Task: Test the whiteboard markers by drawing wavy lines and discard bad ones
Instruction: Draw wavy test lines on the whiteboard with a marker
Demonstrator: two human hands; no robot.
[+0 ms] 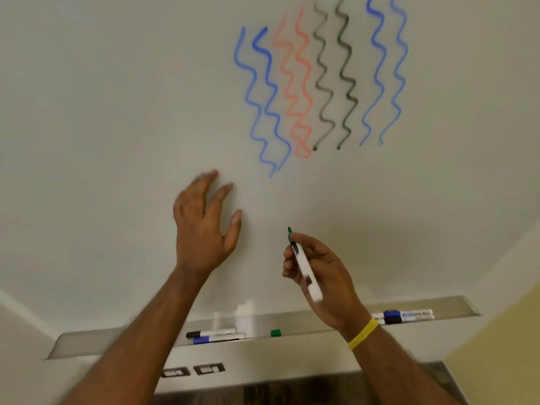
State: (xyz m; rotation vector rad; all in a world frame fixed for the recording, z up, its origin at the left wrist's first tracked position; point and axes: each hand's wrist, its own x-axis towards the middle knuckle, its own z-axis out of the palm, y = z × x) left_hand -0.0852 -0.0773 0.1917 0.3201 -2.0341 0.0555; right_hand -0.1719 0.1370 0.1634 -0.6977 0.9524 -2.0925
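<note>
The white-barrelled whiteboard marker with a green tip [304, 266] is uncapped and sits in the right hand [327, 276], in front of the lower part of the white whiteboard [117, 112], tip upward. The right grip holds the marker, with fingers and thumb curled round the barrel at mid-length. The left hand [201, 229] has a wide grip, fingers spread, holding nothing; contact with the board cannot be determined. A small green cap [275, 333] lies near the middle of the long metal tray [292, 321]. Two capped markers [216, 336] lie towards its left end, and two more [406, 316] towards its right end. Blue, red and black wavy lines [321, 77] occupy the upper board; no green line is present, so the green test appears pending. The marker is judged light, stiff and smooth-sided. Hold it close to the tip end for control and apply light pressure, since the felt tip can deform
</note>
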